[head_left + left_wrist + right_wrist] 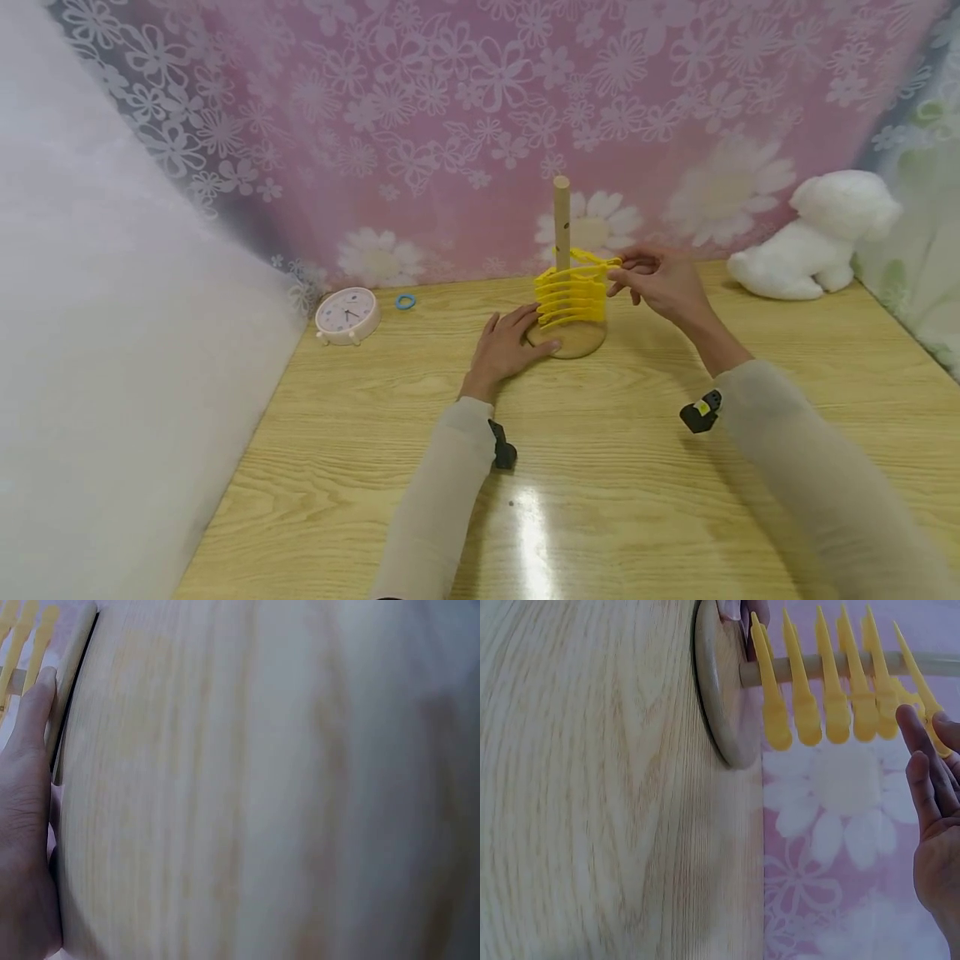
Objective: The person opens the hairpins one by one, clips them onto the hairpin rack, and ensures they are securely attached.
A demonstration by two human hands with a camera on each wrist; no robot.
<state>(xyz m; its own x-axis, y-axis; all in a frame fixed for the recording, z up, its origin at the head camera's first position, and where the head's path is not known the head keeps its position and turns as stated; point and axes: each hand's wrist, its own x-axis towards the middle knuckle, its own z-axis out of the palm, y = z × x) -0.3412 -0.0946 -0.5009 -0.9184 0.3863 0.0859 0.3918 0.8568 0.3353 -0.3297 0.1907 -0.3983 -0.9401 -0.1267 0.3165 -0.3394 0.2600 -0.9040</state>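
Note:
A wooden stand has a round base [573,340] and an upright post [562,221]. Several slender yellow plastic pieces [836,712], pointed at one end and rounded at the other, sit one above another along the post. My left hand [504,348] rests at the left of the base, its thumb lying on the front rim and its fingers reaching toward the back. The right hand [663,282] pinches the rounded end of the uppermost yellow piece [919,671] between thumb and fingers. That piece is around or beside the post; I cannot tell which.
To the left, a pink round alarm clock [348,315] lies near the wall beside a small blue ring [405,301]. A white plush dog [817,237] sits at the back right. Behind the wooden table [360,467] hangs a pink flowered curtain [450,167].

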